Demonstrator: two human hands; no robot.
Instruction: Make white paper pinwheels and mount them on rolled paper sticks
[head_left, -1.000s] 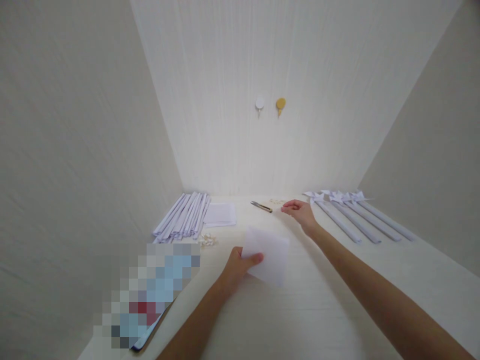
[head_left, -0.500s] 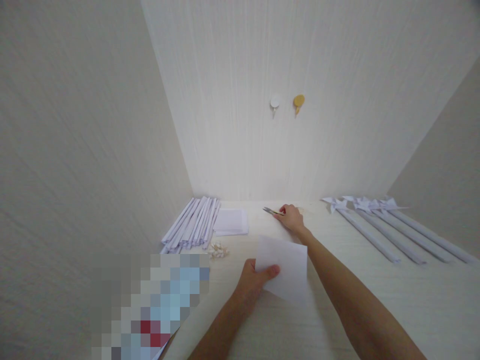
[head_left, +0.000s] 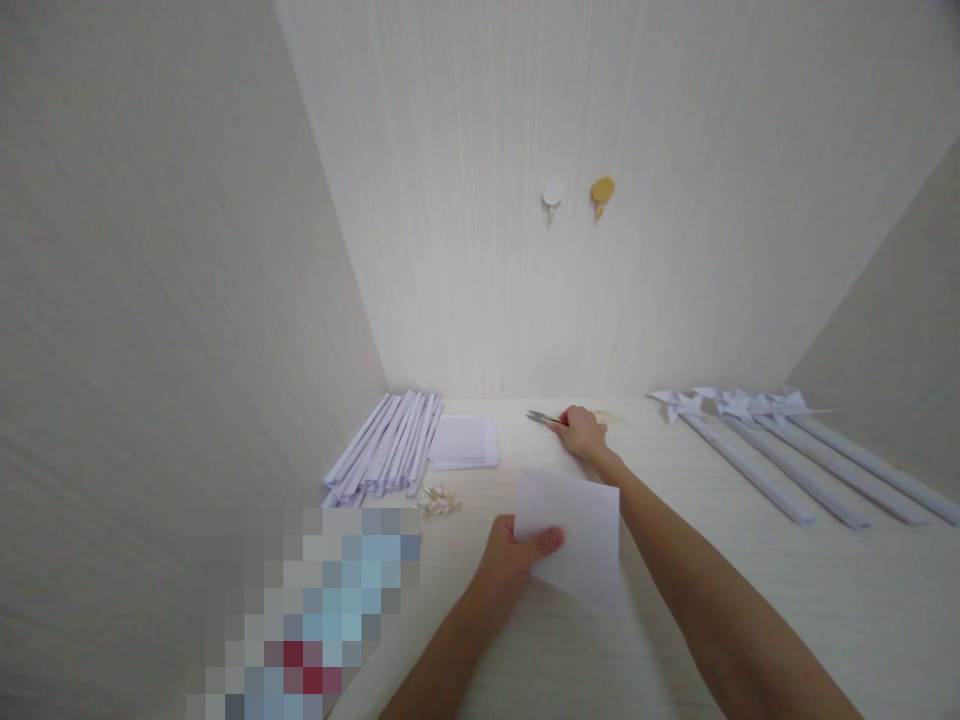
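Toward the back of the pale table [head_left: 570, 660], the right hand [head_left: 585, 432], apart from the thread snips [head_left: 535, 416] a second ago, now grips their handle, so both hands are occupied. Whether the snips are lifted, I cannot tell. The right arm stretches forward; the left hand [head_left: 514, 560], nearer the body, pinches a paper square [head_left: 581, 530], thumb on top.

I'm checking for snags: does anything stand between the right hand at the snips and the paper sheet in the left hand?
Nothing visible stands between the right hand and the paper sheet; the stacked sheets lie off to the left.
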